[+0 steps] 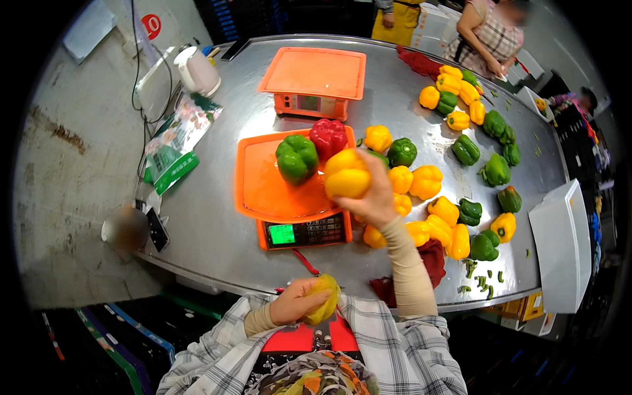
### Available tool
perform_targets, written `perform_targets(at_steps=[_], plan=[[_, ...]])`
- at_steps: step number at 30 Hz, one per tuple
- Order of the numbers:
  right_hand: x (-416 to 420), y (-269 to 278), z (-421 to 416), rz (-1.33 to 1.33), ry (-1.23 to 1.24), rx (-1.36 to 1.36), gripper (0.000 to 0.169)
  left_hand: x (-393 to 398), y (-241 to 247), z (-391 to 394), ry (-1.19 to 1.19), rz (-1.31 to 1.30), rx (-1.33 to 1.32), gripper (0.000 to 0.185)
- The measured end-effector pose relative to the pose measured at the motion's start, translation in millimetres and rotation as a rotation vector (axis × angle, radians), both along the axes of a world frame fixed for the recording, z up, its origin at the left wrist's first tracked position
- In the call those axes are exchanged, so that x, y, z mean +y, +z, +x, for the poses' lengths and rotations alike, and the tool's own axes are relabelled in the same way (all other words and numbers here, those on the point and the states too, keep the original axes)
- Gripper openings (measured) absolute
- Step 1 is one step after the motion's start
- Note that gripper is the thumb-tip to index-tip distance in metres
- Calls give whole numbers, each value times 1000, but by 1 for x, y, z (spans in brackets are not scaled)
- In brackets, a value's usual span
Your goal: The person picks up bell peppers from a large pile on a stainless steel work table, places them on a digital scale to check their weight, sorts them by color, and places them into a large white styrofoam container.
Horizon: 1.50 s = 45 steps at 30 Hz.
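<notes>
My right hand (pixel 373 192) grips a yellow bell pepper (pixel 347 174) over the right side of an orange scale pan (pixel 259 182). On that pan sit a green bell pepper (pixel 296 159) and, behind it, a red bell pepper (pixel 328 138). The scale's keypad and lit green display (pixel 282 234) face me. Close to my body, my left hand (pixel 298 302) holds a bunched yellow mesh bag (pixel 323 298). A red-handled tool (pixel 306 261) lies at the table edge just beyond it, partly hidden. More yellow peppers (pixel 425 181) lie right of the scale.
A second orange scale (pixel 316 74) stands farther back on the steel table (pixel 207 207). Green peppers (pixel 496 169) and cut stems (pixel 481 281) lie rightward, beside a white foam box (pixel 560 247). At left are a kettle (pixel 197 71), a green-and-white bag (pixel 180 140) and a phone (pixel 157 229). People stand beyond.
</notes>
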State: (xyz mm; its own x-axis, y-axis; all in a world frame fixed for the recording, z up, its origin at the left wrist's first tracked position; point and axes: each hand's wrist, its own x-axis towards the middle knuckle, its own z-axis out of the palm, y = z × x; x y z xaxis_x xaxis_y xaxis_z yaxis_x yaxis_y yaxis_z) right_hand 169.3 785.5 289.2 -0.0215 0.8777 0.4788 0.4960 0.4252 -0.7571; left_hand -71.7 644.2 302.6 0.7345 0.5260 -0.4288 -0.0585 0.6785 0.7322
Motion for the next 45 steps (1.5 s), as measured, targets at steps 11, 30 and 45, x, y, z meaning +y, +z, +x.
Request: perform_targets(at_steps=[11, 30, 45], plan=[[29, -83, 288, 31, -687, -79, 94, -22, -18, 27, 77, 11, -19, 21], [6, -90, 237, -39, -226, -460, 86, -23, -14, 44, 157, -54, 58, 22], [-4, 12, 118, 22, -300, -343, 86, -20, -30, 15, 128, -26, -10, 21]])
